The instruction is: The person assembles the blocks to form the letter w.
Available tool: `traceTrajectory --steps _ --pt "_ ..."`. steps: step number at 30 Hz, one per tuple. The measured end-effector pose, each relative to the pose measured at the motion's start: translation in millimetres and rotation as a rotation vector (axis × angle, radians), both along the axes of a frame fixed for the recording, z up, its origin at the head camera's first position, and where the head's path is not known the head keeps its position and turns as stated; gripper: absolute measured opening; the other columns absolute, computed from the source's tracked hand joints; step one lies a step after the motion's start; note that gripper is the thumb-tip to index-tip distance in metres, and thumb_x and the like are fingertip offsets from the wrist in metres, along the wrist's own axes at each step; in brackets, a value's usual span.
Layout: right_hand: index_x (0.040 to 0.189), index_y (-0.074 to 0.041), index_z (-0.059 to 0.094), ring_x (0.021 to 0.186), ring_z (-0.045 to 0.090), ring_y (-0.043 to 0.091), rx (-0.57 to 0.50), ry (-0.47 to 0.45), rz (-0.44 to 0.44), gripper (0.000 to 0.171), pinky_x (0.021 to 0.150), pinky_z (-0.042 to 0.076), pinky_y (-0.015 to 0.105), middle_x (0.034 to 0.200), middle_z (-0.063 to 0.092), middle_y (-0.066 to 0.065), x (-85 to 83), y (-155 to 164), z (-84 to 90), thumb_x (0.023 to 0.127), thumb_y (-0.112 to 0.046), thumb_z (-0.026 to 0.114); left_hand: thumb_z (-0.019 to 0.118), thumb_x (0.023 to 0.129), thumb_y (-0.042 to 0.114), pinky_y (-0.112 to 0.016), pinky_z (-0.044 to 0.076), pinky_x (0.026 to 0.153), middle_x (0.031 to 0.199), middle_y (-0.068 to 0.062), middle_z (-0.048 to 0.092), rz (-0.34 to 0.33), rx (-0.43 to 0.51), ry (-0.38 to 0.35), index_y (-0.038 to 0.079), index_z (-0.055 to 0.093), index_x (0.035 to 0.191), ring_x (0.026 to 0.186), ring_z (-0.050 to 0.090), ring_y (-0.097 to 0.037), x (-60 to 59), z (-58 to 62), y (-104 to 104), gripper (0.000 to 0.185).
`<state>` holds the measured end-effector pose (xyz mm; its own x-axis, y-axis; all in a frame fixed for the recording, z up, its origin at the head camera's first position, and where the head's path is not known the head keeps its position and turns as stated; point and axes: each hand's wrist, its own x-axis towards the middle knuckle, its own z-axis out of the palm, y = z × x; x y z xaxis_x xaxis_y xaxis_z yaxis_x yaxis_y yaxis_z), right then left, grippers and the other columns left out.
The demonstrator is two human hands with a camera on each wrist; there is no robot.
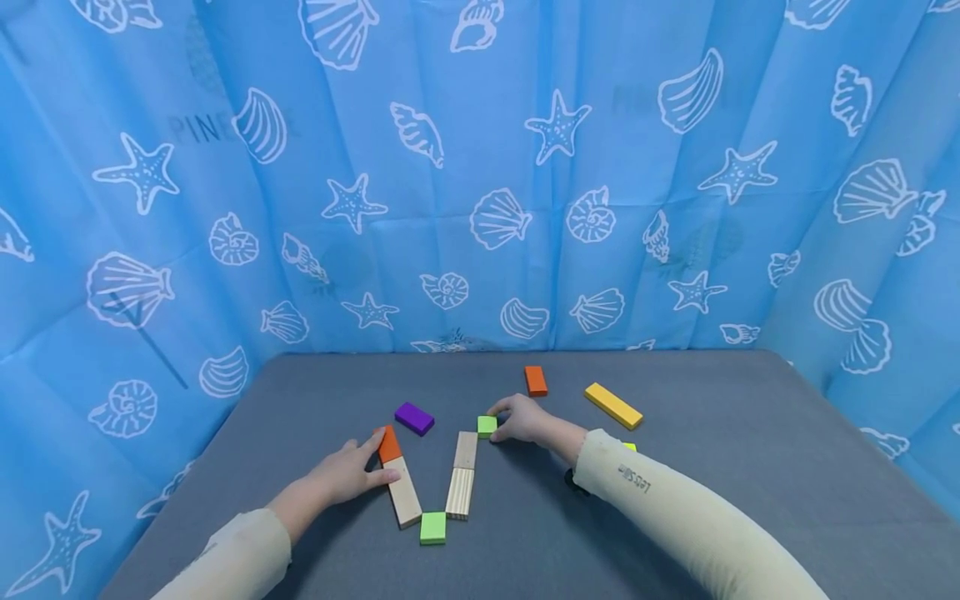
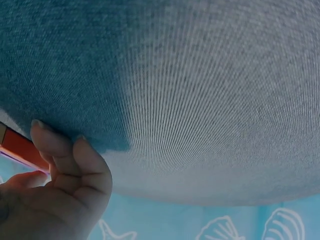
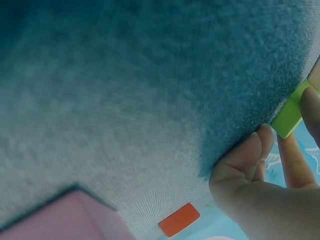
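Observation:
My right hand [image 1: 522,419] pinches a small green block [image 1: 487,427] between thumb and fingers, at the far end of a wooden block [image 1: 465,450]. Below that piece lies a striped wooden block [image 1: 460,493], end to end with it. My left hand [image 1: 341,473] touches an orange block [image 1: 389,445] with its index fingertip, while its thumb lies over a longer wooden block [image 1: 405,496]. A second green block [image 1: 432,528] sits between the near ends of the two slanting rows. In the left wrist view the orange block [image 2: 22,149] shows beside the fingers.
Beyond the left row lies a purple block [image 1: 415,418]. Farther back are a red-orange block [image 1: 536,381] and a long yellow block [image 1: 613,406]. A yellow-green piece [image 1: 629,447] peeks from behind the right sleeve. A blue shell-patterned curtain [image 1: 495,275] hangs behind the grey table [image 1: 697,433].

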<state>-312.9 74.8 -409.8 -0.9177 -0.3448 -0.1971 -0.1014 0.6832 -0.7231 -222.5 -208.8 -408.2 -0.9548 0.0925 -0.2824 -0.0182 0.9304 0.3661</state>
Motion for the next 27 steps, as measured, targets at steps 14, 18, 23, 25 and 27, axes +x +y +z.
traceTrajectory --steps 14,18,23,25,27 --pt "0.130 -0.003 0.061 0.124 0.050 0.036 -0.070 -0.057 0.073 0.048 0.094 0.047 0.047 0.138 0.050 0.022 -2.1 7.7 3.1 0.084 -0.004 0.075 0.067 0.087 0.050 -0.054 0.047 0.089 0.125 -0.018 0.061 -0.267 -0.060 0.153 0.017 0.044 0.148 0.108 0.061 -0.034 0.6 5.2 33.3 0.073" --pt "0.127 -0.003 0.063 0.104 0.060 0.024 -0.080 -0.070 0.055 0.043 0.087 0.050 0.042 0.135 0.053 0.020 -2.0 7.4 2.5 0.086 -0.004 0.073 0.062 0.087 0.056 -0.053 0.048 0.089 0.130 -0.021 0.057 -0.338 -0.098 0.121 0.022 0.043 0.148 0.110 0.060 -0.034 0.8 2.6 52.9 0.073" --pt "0.124 -0.003 0.065 0.089 0.058 0.017 -0.076 -0.076 0.045 0.038 0.082 0.050 0.038 0.131 0.057 0.017 -2.3 5.8 1.3 0.087 -0.004 0.072 0.059 0.086 0.060 -0.048 0.051 0.082 0.128 -0.019 0.058 -0.377 -0.127 0.119 0.024 0.043 0.148 0.097 0.063 -0.029 -1.9 -1.1 67.2 0.074" --pt "0.123 -0.003 0.066 0.089 0.059 0.017 -0.077 -0.075 0.049 0.037 0.082 0.050 0.038 0.130 0.057 0.017 -2.5 5.4 0.9 0.087 -0.004 0.072 0.059 0.086 0.060 -0.047 0.051 0.081 0.128 -0.020 0.057 -0.388 -0.126 0.121 0.024 0.043 0.148 0.095 0.063 -0.029 -2.8 -1.7 69.9 0.073" --pt "0.123 -0.002 0.066 0.089 0.058 0.017 -0.077 -0.074 0.052 0.037 0.082 0.050 0.038 0.130 0.057 0.017 -3.4 5.5 0.2 0.087 -0.003 0.072 0.059 0.086 0.060 -0.048 0.051 0.083 0.129 -0.021 0.056 -0.388 -0.124 0.117 0.025 0.043 0.148 0.098 0.063 -0.031 -3.6 -2.0 71.7 0.073"
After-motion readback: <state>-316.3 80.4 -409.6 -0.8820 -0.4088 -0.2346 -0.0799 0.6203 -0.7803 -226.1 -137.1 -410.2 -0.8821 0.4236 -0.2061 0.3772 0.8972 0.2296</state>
